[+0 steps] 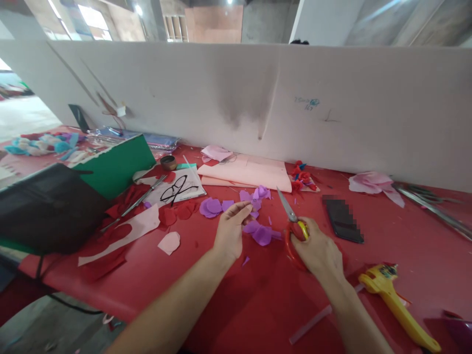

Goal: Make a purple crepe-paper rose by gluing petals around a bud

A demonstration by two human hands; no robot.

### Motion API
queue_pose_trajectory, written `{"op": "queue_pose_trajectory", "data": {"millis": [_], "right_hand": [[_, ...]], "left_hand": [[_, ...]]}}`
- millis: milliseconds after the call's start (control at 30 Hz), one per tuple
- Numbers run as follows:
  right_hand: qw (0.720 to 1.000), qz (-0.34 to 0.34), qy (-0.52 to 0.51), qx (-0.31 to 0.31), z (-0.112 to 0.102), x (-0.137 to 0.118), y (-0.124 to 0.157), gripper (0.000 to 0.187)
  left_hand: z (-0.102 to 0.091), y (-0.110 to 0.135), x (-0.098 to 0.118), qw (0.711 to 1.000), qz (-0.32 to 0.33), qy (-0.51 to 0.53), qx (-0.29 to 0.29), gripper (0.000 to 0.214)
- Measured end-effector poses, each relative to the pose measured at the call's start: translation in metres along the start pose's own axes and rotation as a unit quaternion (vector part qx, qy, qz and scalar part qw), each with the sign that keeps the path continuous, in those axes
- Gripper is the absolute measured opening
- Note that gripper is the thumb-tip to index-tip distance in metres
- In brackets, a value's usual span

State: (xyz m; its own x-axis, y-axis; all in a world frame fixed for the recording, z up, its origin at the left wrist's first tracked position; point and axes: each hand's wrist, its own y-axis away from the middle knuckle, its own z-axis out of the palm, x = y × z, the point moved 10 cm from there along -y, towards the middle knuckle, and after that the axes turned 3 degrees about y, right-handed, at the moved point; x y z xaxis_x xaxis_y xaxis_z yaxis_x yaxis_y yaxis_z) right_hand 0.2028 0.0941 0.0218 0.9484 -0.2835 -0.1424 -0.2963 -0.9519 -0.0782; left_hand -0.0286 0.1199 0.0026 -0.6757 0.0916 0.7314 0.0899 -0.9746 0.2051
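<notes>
My left hand [229, 233] pinches a purple fabric petal piece [255, 197] between thumb and fingertips, just above the red tabletop. To its right, my right hand [320, 250] grips scissors [291, 213] with red and yellow handles. Their blades point up and away, apart from the purple fabric. Below my left fingertips lies another purple petal cluster [261, 233]. Round purple petals [210, 207] rest left of that hand, beside red petals [180, 212]. A small purple scrap [246, 260] sits nearer to me.
Folded pink fabric [245, 172] lies at the back, near a white partition [177, 93]. A dark phone [342, 219] and a yellow glue gun [396, 300] are on the right. Eyeglasses [179, 189], long tweezers [138, 200] and a green box [121, 164] stand or lie left.
</notes>
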Motion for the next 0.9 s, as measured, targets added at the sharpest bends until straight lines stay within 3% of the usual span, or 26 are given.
{"op": "queue_pose_trajectory", "data": {"millis": [167, 333, 400, 467, 567, 633, 767, 900], "right_hand": [[0.995, -0.091, 0.029, 0.04, 0.006, -0.006, 0.001, 0.036], [0.983, -0.111, 0.068, 0.127, -0.01, -0.003, 0.004, 0.024], [0.977, -0.135, 0.002, 0.165, -0.023, -0.009, 0.007, 0.022], [0.964, -0.156, -0.155, 0.149, -0.028, -0.015, 0.009, 0.023], [0.891, -0.155, -0.425, 0.039, -0.017, -0.028, 0.011, 0.027], [0.837, -0.144, -0.528, -0.007, -0.009, -0.036, 0.016, 0.028], [0.773, -0.13, -0.62, -0.025, -0.003, -0.04, 0.022, 0.027], [0.727, -0.18, -0.661, -0.036, -0.017, -0.043, 0.026, 0.041]], "left_hand": [[0.011, 0.001, -0.011, 0.997, -0.05, 0.041, -0.049, 0.019], [0.021, 0.007, -0.018, 0.993, -0.066, 0.037, -0.092, 0.02], [0.024, 0.011, -0.022, 0.991, -0.078, 0.036, -0.107, 0.02], [0.027, 0.016, -0.029, 0.988, -0.098, 0.037, -0.116, 0.019], [0.031, 0.023, -0.044, 0.98, -0.135, 0.044, -0.138, 0.019], [0.033, 0.026, -0.053, 0.976, -0.151, 0.042, -0.153, 0.019], [0.036, 0.03, -0.061, 0.971, -0.15, 0.011, -0.184, 0.015], [0.044, 0.033, -0.052, 0.968, -0.117, -0.017, -0.22, 0.011]]}}
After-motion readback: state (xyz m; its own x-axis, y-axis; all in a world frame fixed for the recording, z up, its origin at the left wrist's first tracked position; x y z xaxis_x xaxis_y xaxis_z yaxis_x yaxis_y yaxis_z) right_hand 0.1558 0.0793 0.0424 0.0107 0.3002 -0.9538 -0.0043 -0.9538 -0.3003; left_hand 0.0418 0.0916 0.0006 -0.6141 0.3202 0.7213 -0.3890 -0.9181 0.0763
